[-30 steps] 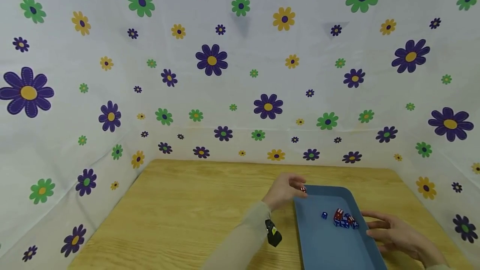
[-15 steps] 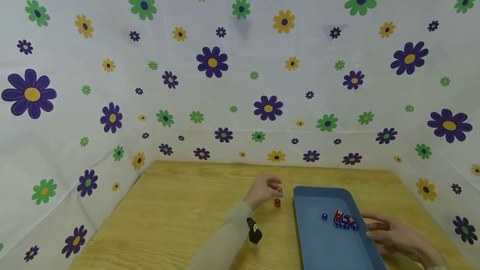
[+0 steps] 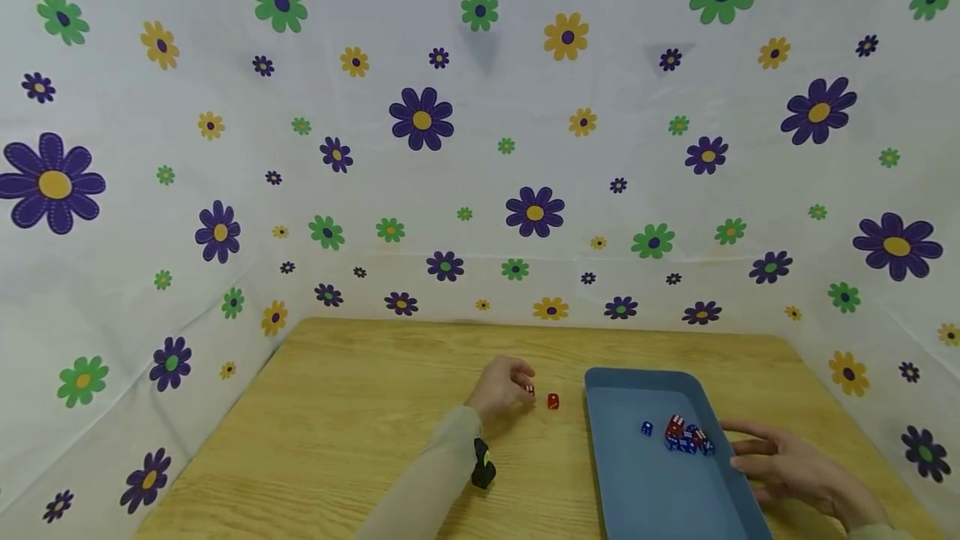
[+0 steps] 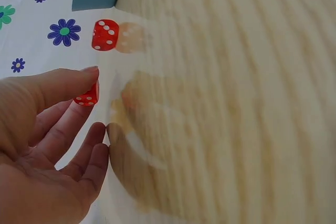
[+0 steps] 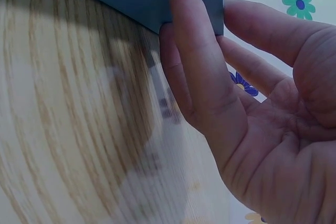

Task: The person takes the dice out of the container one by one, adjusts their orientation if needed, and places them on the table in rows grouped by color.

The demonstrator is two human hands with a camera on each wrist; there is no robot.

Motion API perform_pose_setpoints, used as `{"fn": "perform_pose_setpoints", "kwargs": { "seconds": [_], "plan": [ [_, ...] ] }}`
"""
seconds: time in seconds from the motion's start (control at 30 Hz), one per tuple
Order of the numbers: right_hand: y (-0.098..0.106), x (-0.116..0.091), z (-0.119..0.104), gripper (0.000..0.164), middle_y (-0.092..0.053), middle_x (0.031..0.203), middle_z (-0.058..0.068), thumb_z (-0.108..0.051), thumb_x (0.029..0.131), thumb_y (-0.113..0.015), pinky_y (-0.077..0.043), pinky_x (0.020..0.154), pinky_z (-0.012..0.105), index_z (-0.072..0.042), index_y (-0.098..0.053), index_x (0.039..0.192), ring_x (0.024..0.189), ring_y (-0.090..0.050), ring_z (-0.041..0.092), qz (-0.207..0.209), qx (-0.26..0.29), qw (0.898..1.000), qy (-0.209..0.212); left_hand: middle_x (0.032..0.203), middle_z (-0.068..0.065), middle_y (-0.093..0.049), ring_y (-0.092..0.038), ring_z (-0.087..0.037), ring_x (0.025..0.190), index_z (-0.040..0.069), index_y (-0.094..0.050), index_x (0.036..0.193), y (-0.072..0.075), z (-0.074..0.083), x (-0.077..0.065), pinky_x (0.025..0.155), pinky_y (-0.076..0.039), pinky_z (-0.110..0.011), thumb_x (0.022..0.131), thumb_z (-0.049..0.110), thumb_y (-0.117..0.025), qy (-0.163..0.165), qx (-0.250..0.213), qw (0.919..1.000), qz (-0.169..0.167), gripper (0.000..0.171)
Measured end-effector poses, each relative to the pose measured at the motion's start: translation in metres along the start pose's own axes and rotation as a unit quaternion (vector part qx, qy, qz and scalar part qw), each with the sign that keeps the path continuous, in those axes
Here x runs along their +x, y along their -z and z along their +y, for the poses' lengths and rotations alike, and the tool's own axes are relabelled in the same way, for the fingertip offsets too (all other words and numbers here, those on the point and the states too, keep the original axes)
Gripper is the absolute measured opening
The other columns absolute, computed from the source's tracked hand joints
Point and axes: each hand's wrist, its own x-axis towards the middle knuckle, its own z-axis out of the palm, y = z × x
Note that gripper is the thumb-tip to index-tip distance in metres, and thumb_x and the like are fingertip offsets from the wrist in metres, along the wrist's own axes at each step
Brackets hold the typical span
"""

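My left hand (image 3: 501,388) pinches a red die (image 4: 88,95) with white pips between thumb and fingertips, low over the left part of the wooden table. Just to its right, a second red die (image 3: 552,401) lies on the wood, apart from the fingers. My right hand (image 3: 798,473) rests against the right side of a blue tray (image 3: 645,498). Its fingers (image 5: 197,40) are fairly straight and touch the tray's outer wall. In the tray a single blue die (image 3: 647,428) lies left of a cluster of blue dice (image 3: 681,444) with a red die (image 3: 675,425) on top.
The wooden table (image 3: 360,415) reaches back to a white cloth (image 3: 480,165) printed with flowers, which closes off the back and both sides. A black strap (image 3: 483,465) sits at my left wrist. The tray runs out of the bottom of the head view.
My left hand has moved left from above the tray's far left corner to the table, still pinching the red die. The right hand stays at the tray.
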Motion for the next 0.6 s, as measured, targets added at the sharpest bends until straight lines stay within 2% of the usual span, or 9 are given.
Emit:
{"fn": "perform_pose_setpoints", "kwargs": {
  "seconds": [0.1, 0.23, 0.4, 0.6],
  "plan": [
    [-0.0004, 0.0024, -0.0022, 0.072, -0.052, 0.131, 0.032, -0.014, 0.096, -0.063, -0.056, 0.085, 0.048, 0.002, -0.022, 0.152, 0.102, -0.065, 0.026, 0.005, -0.003, 1.0, -0.004, 0.085, -0.003, -0.065, -0.059, -0.015, 0.079, 0.001, -0.069, 0.107, 0.003, -0.0009, 0.0002, 0.074, -0.051, -0.034, 0.075, -0.006, -0.079, -0.001, 0.032, 0.9995, 0.001, 0.035],
    [-0.0003, 0.0021, 0.0, 0.071, -0.053, 0.131, 0.03, -0.012, 0.096, -0.062, -0.056, 0.086, 0.049, 0.002, -0.02, 0.152, 0.103, -0.065, 0.027, -0.004, 0.004, 1.0, -0.001, 0.085, -0.003, -0.065, -0.058, -0.015, 0.079, 0.002, -0.071, 0.102, 0.0036, -0.0031, 0.001, 0.072, -0.051, -0.033, 0.073, -0.004, -0.081, -0.013, 0.073, 0.9973, 0.004, 0.031],
    [0.0004, 0.0001, -0.0002, 0.072, -0.059, 0.127, 0.022, -0.014, 0.095, -0.063, -0.057, 0.083, 0.047, 0.002, -0.022, 0.152, 0.1, -0.065, 0.025, -0.007, 0.001, 1.0, 0.008, 0.087, -0.004, -0.066, -0.06, -0.017, 0.082, 0.003, -0.071, 0.103, 0.0045, -0.0062, 0.0024, 0.072, -0.052, -0.034, 0.073, -0.004, -0.081, -0.018, 0.078, 0.9968, 0.004, 0.032],
    [-0.0004, -0.0008, -0.0004, 0.072, -0.059, 0.127, 0.023, -0.014, 0.095, -0.064, -0.056, 0.083, 0.047, 0.002, -0.022, 0.152, 0.101, -0.065, 0.026, -0.001, 0.004, 1.0, 0.003, 0.087, -0.003, -0.066, -0.06, -0.017, 0.082, 0.003, -0.07, 0.102, 0.0035, -0.0097, 0.0027, 0.073, -0.052, -0.035, 0.072, -0.005, -0.081, -0.018, 0.076, 0.9969, 0.0, 0.032]
  ]
}}
